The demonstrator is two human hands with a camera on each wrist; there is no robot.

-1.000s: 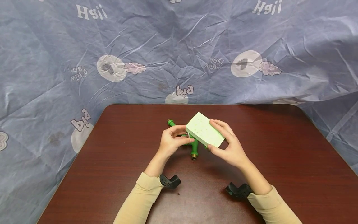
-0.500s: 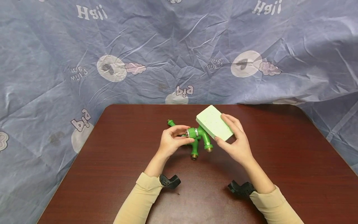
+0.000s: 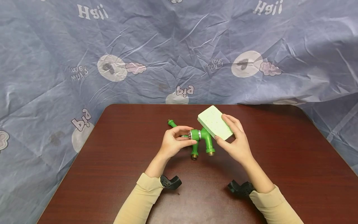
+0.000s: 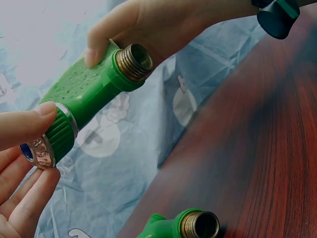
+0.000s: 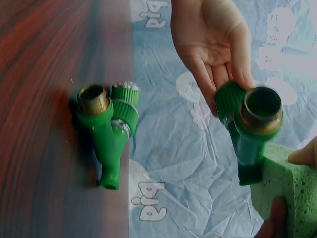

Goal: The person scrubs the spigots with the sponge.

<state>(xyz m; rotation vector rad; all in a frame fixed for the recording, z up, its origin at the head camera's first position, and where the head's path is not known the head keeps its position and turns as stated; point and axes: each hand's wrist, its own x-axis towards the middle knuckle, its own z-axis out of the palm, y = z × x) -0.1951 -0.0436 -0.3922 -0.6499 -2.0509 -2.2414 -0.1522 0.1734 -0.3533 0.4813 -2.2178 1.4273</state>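
Note:
My left hand pinches the ribbed knob of a green valve and holds it above the table. Thumb and fingertips sit on opposite sides of that knob in the left wrist view, and the valve's threaded brass end faces outward. A pale green sponge, a thick rectangular block, is in my right hand, between the thumb and fingers. The sponge lies against the body of the held valve in the right wrist view. Behind and below, a second green valve rests on the table.
The dark red-brown wooden table extends around both hands. A wrinkled grey-blue printed cloth hangs behind its far edge. Black wrist mounts sit at both cuffs.
My right hand has moved the sponge right and away, uncovering more of the held valve. My left hand has shifted slightly right, and the valve has turned so its threaded end points more downward.

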